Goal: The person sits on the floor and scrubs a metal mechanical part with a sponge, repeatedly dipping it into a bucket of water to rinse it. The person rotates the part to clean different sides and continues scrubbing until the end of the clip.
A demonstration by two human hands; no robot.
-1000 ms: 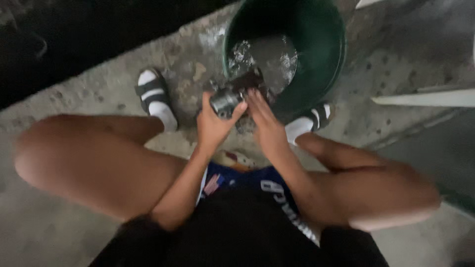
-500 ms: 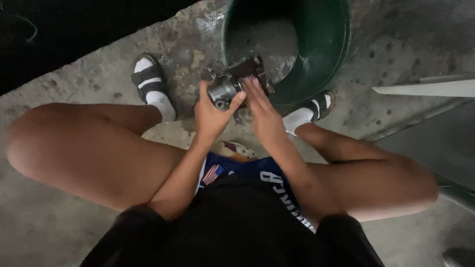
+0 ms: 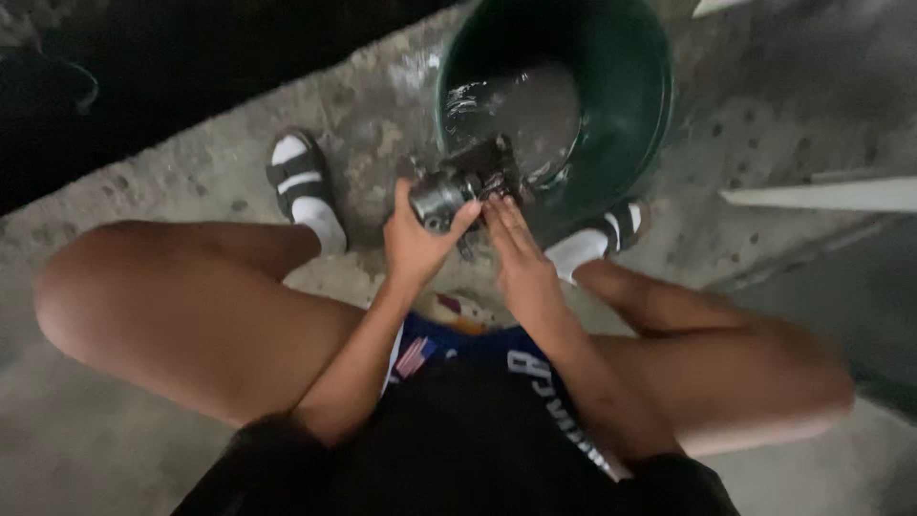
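Metal part (image 3: 463, 186), dark, cylindrical, in both hands.

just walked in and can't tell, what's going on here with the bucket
A person squats on a wet concrete floor and holds a dark metal part, some grimy mechanical piece, over the near rim of a green bucket with water in it. The left hand grips the part's rounded silver end, and the right hand lies flat with its fingers against the side of the part. Both feet, in white socks and dark sandals, stand either side of the bucket.
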